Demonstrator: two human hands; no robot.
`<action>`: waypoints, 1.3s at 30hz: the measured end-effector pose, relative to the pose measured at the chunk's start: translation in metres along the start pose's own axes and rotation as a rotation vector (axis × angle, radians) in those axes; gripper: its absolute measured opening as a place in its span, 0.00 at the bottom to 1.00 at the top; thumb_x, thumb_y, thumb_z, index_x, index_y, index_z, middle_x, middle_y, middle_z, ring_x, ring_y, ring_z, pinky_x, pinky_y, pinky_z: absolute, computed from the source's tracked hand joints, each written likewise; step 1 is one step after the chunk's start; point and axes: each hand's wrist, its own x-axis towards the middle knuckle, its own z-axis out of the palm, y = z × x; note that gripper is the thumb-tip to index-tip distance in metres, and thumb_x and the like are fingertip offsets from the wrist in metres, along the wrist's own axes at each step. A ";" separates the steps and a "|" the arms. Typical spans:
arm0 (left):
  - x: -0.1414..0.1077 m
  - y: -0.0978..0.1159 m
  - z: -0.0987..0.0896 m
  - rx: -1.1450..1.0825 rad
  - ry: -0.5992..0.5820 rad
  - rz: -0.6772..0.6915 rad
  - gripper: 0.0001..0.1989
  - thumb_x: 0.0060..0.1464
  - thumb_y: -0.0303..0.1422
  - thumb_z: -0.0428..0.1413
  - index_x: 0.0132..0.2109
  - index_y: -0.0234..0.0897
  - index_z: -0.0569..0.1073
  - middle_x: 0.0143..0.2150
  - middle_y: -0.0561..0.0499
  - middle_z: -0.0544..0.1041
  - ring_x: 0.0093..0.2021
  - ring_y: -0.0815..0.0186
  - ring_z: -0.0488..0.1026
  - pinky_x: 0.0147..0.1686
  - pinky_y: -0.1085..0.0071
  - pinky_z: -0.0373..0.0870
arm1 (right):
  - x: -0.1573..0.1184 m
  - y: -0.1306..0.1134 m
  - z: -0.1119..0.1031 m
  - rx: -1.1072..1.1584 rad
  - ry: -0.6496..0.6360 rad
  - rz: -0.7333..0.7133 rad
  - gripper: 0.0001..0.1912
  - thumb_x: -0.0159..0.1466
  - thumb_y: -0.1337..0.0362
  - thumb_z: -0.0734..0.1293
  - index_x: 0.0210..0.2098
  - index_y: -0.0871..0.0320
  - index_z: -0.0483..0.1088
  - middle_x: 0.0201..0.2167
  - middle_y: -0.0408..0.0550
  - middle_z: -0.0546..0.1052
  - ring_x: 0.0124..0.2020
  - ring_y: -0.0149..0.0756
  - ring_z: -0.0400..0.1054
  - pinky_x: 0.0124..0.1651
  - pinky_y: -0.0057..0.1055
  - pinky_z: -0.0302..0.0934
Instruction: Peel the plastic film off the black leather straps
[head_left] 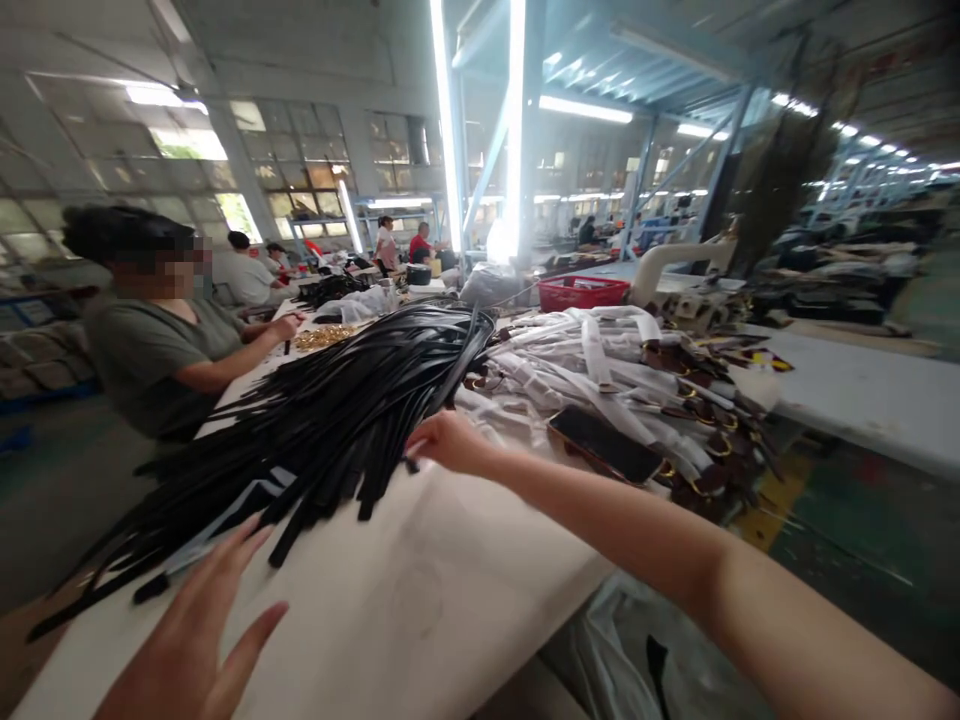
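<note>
A big heap of long black leather straps [315,430] spreads across the white-covered table [405,590]. My right hand [450,442] reaches over the table, its curled fingertips at the heap's right edge, touching strap ends. My left hand [199,640] hangs open at the near edge, fingers spread, just below the strap tips. To the right lie white-wrapped strap bundles [585,375] with brown leather pieces and gold-coloured buckles [712,450] at their ends. A black smartphone [604,445] rests on the bundles, just beyond my right forearm.
A seated co-worker in a grey-green T-shirt [161,350] works at the left, a hand near a pile of gold-coloured hardware [322,338]. Behind stand a red plastic crate [583,293] and a white sewing machine [675,265]. Further workers sit at benches beyond.
</note>
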 end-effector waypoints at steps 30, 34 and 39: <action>0.047 0.024 0.070 -0.980 -0.082 -0.928 0.23 0.29 0.42 0.73 0.30 0.34 0.74 0.22 0.53 0.76 0.25 0.68 0.73 0.28 0.77 0.70 | 0.023 -0.002 0.038 1.199 -0.205 0.496 0.15 0.62 0.58 0.69 0.25 0.63 0.69 0.22 0.47 0.76 0.21 0.28 0.71 0.26 0.23 0.67; 0.044 0.029 0.075 -0.933 -0.090 -0.879 0.26 0.30 0.41 0.72 0.37 0.32 0.76 0.26 0.51 0.78 0.28 0.66 0.74 0.30 0.75 0.71 | 0.058 0.044 0.036 1.011 -0.039 0.720 0.13 0.61 0.64 0.71 0.24 0.65 0.69 0.17 0.48 0.73 0.18 0.30 0.69 0.23 0.25 0.66; 0.042 0.034 0.078 -0.968 -0.103 -0.775 0.21 0.33 0.35 0.70 0.36 0.32 0.77 0.23 0.55 0.73 0.25 0.70 0.70 0.28 0.78 0.69 | 0.094 0.074 0.045 1.039 0.105 0.891 0.13 0.67 0.60 0.65 0.44 0.65 0.69 0.38 0.49 0.74 0.34 0.32 0.71 0.35 0.32 0.69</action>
